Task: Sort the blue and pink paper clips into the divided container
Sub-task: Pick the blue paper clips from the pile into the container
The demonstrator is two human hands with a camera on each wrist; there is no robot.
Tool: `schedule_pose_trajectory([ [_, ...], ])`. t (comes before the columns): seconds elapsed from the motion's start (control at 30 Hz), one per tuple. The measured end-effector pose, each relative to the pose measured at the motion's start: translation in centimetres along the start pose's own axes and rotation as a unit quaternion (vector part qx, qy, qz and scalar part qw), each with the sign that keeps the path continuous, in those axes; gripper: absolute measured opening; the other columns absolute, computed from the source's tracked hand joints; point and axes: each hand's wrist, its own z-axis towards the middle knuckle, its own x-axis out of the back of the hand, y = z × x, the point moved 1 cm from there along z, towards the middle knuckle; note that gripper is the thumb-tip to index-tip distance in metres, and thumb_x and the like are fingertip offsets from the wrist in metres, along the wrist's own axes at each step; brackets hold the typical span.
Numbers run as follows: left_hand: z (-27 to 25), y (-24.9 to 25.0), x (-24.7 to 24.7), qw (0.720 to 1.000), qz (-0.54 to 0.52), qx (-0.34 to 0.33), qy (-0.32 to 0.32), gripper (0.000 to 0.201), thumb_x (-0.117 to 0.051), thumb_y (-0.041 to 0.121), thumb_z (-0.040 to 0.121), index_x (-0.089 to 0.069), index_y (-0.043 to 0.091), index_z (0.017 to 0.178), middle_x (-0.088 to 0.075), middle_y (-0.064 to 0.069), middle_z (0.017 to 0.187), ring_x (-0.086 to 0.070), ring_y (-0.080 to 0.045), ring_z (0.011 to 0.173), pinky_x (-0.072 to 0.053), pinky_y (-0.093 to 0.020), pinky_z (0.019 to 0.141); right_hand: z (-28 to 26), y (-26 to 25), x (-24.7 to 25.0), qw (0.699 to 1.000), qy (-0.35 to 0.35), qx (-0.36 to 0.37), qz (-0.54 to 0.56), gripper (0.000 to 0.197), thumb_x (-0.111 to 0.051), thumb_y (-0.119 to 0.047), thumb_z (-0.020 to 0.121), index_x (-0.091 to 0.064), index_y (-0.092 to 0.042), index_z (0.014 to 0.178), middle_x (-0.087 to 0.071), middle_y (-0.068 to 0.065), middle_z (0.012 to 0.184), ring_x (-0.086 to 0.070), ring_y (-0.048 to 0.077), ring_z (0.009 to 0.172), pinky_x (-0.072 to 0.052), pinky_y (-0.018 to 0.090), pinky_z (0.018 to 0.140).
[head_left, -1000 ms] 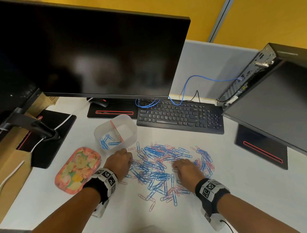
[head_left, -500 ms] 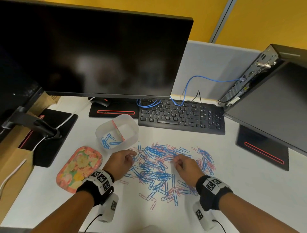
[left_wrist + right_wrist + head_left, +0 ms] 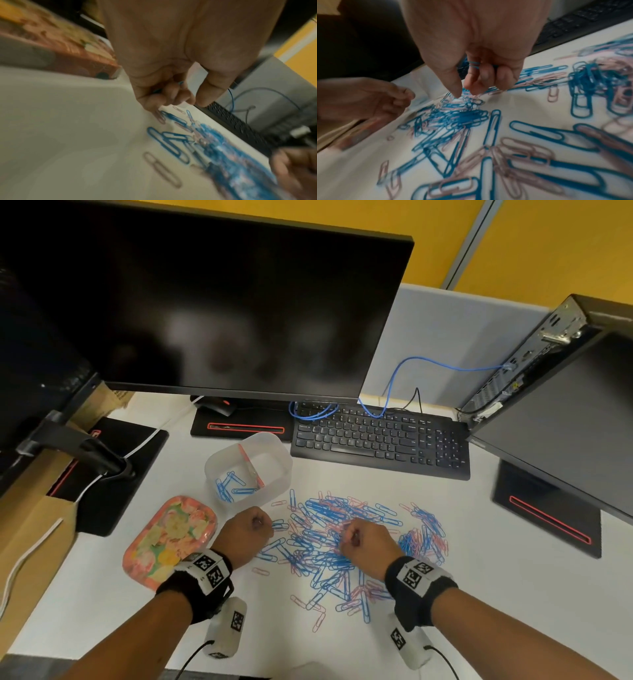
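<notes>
A heap of blue and pink paper clips (image 3: 342,542) lies spread on the white desk. Behind its left end stands a translucent container (image 3: 285,472) split by a pink divider (image 3: 250,465). Several blue clips (image 3: 229,484) lie in its left compartment, and I see none in the right one. My left hand (image 3: 263,523) hovers at the heap's left edge, fingers curled around blue clips (image 3: 180,82), thumb and forefinger close together. My right hand (image 3: 349,537) is over the heap's middle. Blue clips (image 3: 474,65) are tucked under its curled fingers, and thumb and forefinger reach into the heap (image 3: 467,102).
A floral lid (image 3: 171,539) lies left of my left hand. A black keyboard (image 3: 380,440) sits behind the heap, with a large monitor (image 3: 222,302) above it. A tilted computer case (image 3: 565,405) stands at the right and a black monitor base (image 3: 113,474) at the left.
Both wrists have lifted off the desk. My right hand has shifted a little left over the heap. The left hand stays at the heap's left edge.
</notes>
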Motion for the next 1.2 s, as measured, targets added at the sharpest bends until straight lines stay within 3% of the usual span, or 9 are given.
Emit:
schedule_pose_trajectory([
  [0.13,-0.4,-0.6,-0.4,0.975,0.213,-0.064,0.003,0.010,-0.067,0.024,0.082,-0.057,0.024,0.085,-0.053,0.008,0.073,-0.049,-0.009,0.070,-0.032,-0.013,0.057,0.2,-0.1,-1.1,0.999,0.011,-0.006,-0.053,0.016,-0.062,-0.001,0.078,-0.055,-0.015,0.080,-0.059,0.002,0.075,-0.052,0.012,0.061,-0.049,0.025,0.061],
  [0.2,-0.5,-1.1,-0.7,0.964,0.256,-0.077,-0.007,0.011,-0.065,0.027,0.084,-0.055,0.026,0.086,-0.051,0.008,0.082,-0.048,-0.010,0.078,-0.032,-0.017,0.063,0.3,-0.1,-1.3,0.999,0.011,-0.016,-0.051,0.022,-0.055,0.006,0.077,-0.053,-0.016,0.078,-0.056,0.001,0.075,-0.051,0.011,0.061,-0.046,0.020,0.058],
  [0.37,-0.4,-1.3,-1.4,0.952,0.290,-0.096,-0.004,0.012,-0.060,0.025,0.086,-0.050,0.028,0.082,-0.050,0.005,0.089,-0.051,-0.014,0.084,-0.036,-0.020,0.072,0.0,0.3,-0.9,0.999,0.022,-0.017,-0.028,0.023,-0.055,0.004,0.079,-0.052,-0.018,0.078,-0.057,-0.002,0.078,-0.053,0.008,0.062,-0.043,0.014,0.056],
  [0.53,-0.4,-1.0,-1.5,0.952,0.284,-0.114,-0.016,0.010,-0.057,0.021,0.086,-0.051,0.027,0.080,-0.056,0.003,0.087,-0.057,-0.018,0.087,-0.038,-0.022,0.071,0.2,0.1,-1.1,0.997,0.026,0.010,-0.075,0.020,-0.063,-0.007,0.077,-0.051,-0.022,0.080,-0.057,-0.001,0.071,-0.050,0.012,0.059,-0.045,0.025,0.059],
  [0.77,-0.8,-0.3,-1.1,0.971,0.210,-0.111,-0.012,0.013,-0.055,0.015,0.088,-0.061,0.026,0.092,-0.067,0.004,0.089,-0.059,-0.013,0.084,-0.040,-0.018,0.071,0.3,0.5,-1.3,0.999,0.012,0.004,-0.052,0.035,-0.043,0.008,0.078,-0.053,-0.026,0.079,-0.063,0.005,0.083,-0.055,0.014,0.069,-0.049,0.024,0.065],
  [0.9,-0.9,0.1,-1.1,0.977,0.181,-0.109,-0.014,0.027,-0.048,0.011,0.093,-0.065,0.016,0.112,-0.064,0.007,0.112,-0.057,-0.011,0.103,-0.037,-0.013,0.086,-0.1,0.7,-0.3,0.999,0.010,0.005,-0.041,0.027,-0.047,-0.002,0.089,-0.061,-0.021,0.102,-0.061,-0.004,0.104,-0.059,0.011,0.090,-0.039,-0.001,0.068],
  [1.03,-1.1,1.2,-0.7,0.997,0.037,-0.056,-0.045,0.023,-0.048,0.004,0.092,-0.068,0.017,0.092,-0.066,0.008,0.095,-0.057,-0.008,0.084,-0.036,-0.002,0.066,-0.5,-0.4,1.1,1.000,-0.014,0.006,0.014,0.017,-0.048,-0.010,0.092,-0.064,-0.017,0.091,-0.066,-0.005,0.090,-0.062,0.014,0.084,-0.042,0.006,0.069],
  [1.1,-1.4,2.0,-0.3,0.994,-0.084,-0.002,-0.065,0.022,-0.048,0.002,0.089,-0.064,0.013,0.079,-0.060,0.005,0.072,-0.051,-0.009,0.063,-0.036,-0.012,0.054,-0.6,-1.6,1.4,0.993,-0.032,-0.019,0.115,0.020,-0.048,-0.007,0.092,-0.063,-0.015,0.080,-0.066,-0.007,0.080,-0.063,0.002,0.074,-0.043,0.012,0.064],
  [1.2,-2.0,3.6,1.0,0.969,-0.231,0.044,-0.068,0.012,-0.046,0.007,0.077,-0.058,0.008,0.073,-0.049,-0.006,0.063,-0.044,-0.015,0.050,-0.031,-0.024,0.047,-0.4,-3.9,1.5,0.969,-0.052,-0.057,0.235,0.020,-0.045,-0.007,0.081,-0.056,-0.011,0.064,-0.043,-0.003,0.052,-0.035,0.012,0.045,-0.026,0.021,0.047],
])
